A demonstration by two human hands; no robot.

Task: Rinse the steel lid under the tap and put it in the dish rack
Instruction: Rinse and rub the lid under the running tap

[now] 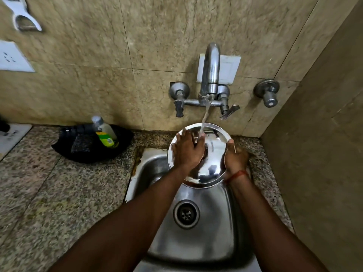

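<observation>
The right hand [235,158] gripped the steel lid's [213,169] rim over the sink's [196,242] back edge. The left hand [187,150], fingers spread flat, rubbed it under the tap [210,71]; tilting should help runoff.

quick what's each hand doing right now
Left hand: open, palm flat on the steel lid.
Right hand: closed on the lid's right edge.

lid [211,169]: shiny silver steel;
worktop [59,193]: speckled grey-brown granite;
wall tiles [98,65]: beige, marbled;
bottle [106,133]: green-yellow label;
wrist thread [236,175]: red
</observation>
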